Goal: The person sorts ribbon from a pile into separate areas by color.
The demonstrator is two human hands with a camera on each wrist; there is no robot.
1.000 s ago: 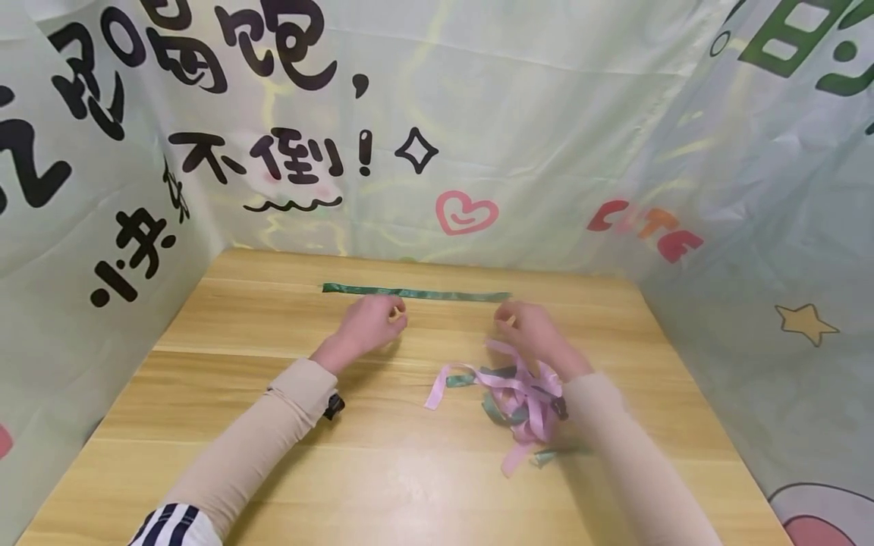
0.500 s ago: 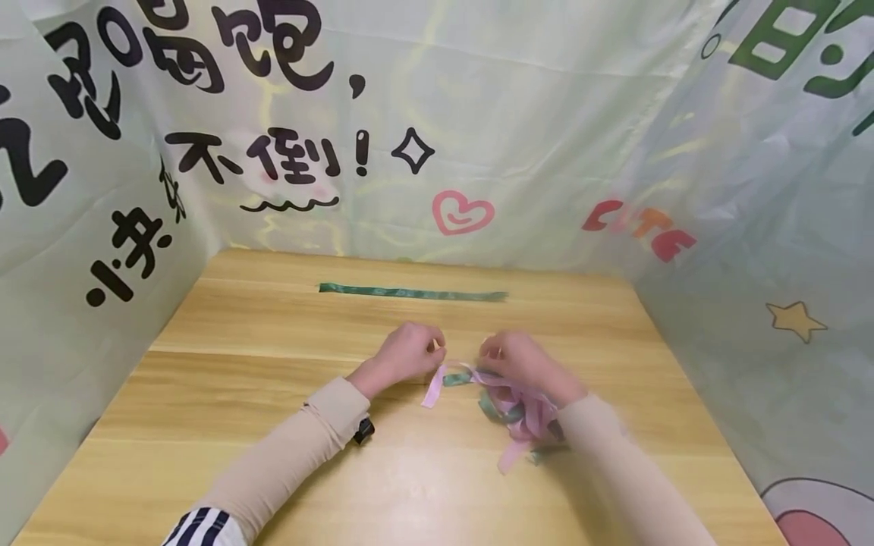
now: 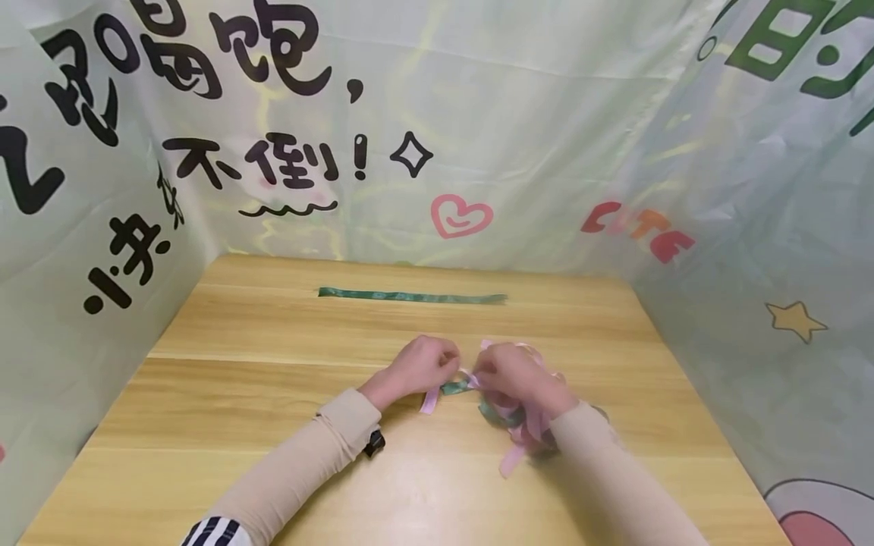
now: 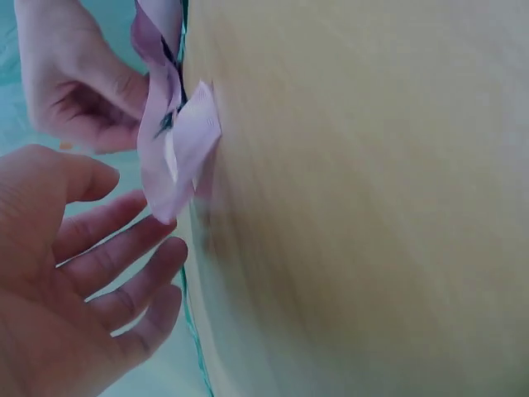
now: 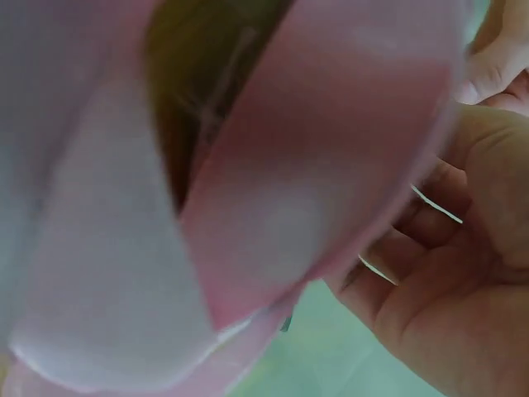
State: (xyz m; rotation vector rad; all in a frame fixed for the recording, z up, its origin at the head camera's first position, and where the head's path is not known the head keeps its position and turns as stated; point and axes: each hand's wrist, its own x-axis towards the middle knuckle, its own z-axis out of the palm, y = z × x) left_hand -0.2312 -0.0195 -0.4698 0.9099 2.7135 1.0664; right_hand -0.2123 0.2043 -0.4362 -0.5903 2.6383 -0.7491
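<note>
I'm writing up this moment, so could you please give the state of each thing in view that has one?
Left hand: fingers slightly bent, thumb apart.
Right hand: fingers bent; grip unclear.
Pink ribbon: looped, tangled, partly hidden.
Near green ribbon: showing in parts, mixed among the pink.
Far green ribbon: laid out nearly straight.
Backdrop: hanging, creased.

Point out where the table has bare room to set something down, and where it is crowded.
Bare table shows between the left sleeve and right sleeve; outside the left sleeve; and between the straight green ribbon and the left hand. It is crowded at the right hand, amid bunched pink ribbon.
</note>
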